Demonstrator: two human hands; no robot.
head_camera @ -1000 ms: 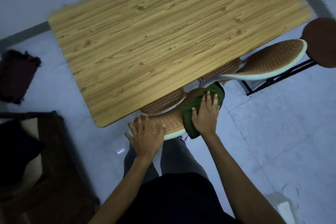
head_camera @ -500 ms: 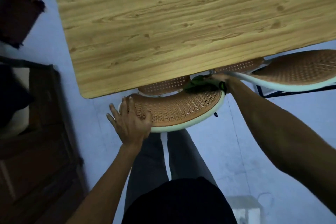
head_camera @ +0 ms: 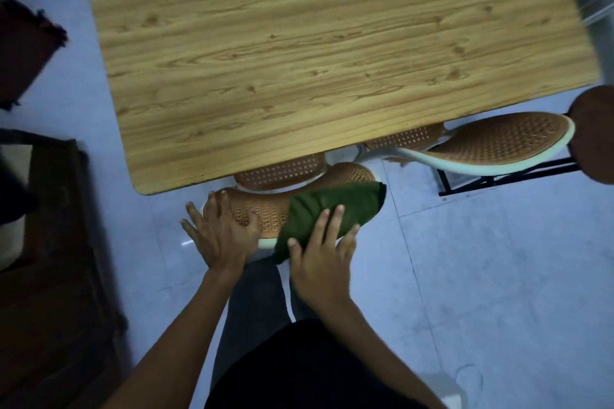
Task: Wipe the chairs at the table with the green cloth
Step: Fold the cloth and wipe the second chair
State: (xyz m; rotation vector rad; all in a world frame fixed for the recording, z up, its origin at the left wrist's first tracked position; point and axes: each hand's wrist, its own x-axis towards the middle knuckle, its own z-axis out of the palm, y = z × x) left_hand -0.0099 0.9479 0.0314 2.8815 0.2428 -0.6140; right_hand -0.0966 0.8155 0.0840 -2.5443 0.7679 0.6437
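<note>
Two woven chairs; one table; one green cloth; two hands.

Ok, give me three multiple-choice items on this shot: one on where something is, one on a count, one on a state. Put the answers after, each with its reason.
1. Where does the green cloth lie?
A. On the wooden table
B. Over the top of the near chair's woven backrest
C. On the floor

2. How many woven chairs show at the table's near edge?
A. Two
B. One
C. Four

3. What is the left hand doing?
A. Holding the cloth
B. Hanging in the air
C. Resting spread on the chair back

Answers:
1 B: the cloth drapes over the right part of the near chair, under the right hand.
2 A: the near chair and a second chair to its right, both tucked under the wooden table.
3 C: the left hand lies flat with fingers splayed on the weave, off the cloth.
</note>
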